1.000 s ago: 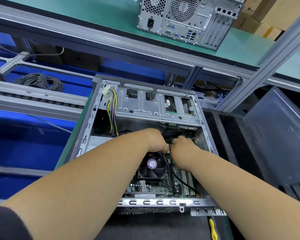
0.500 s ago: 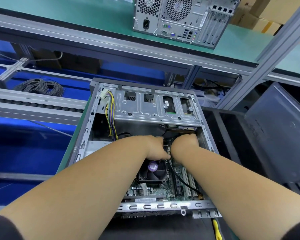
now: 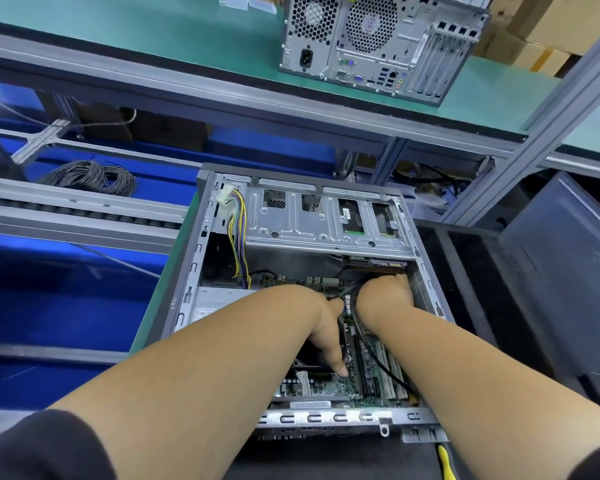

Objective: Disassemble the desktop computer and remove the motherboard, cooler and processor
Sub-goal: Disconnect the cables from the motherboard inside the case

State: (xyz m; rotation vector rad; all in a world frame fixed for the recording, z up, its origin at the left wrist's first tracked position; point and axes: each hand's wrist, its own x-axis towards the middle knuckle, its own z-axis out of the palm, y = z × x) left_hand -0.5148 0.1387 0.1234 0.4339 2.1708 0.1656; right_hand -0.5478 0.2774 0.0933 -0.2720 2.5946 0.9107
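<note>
The open desktop case (image 3: 343, 418) lies on its side in front of me, with the green motherboard (image 3: 326, 388) inside. My left hand (image 3: 326, 323) lies over the black cooler (image 3: 309, 363) and hides most of it. One straight finger of that hand touches the board beside the cooler. My right hand (image 3: 385, 296) reaches into the case's far right corner under the drive cage (image 3: 309, 226); its fingers are hidden. A black cable (image 3: 378, 362) runs along the memory slots (image 3: 385, 375). The processor is out of sight.
A bundle of coloured power wires (image 3: 238, 230) hangs at the case's far left. A second computer (image 3: 378, 46) stands on the green shelf behind. A dark side panel (image 3: 568, 271) leans at the right. A yellow-handled tool (image 3: 444, 462) lies near me.
My left hand has slid back toward me onto the cooler, which showed before. My right hand has pushed farther into the far right corner. The two hands have parted.
</note>
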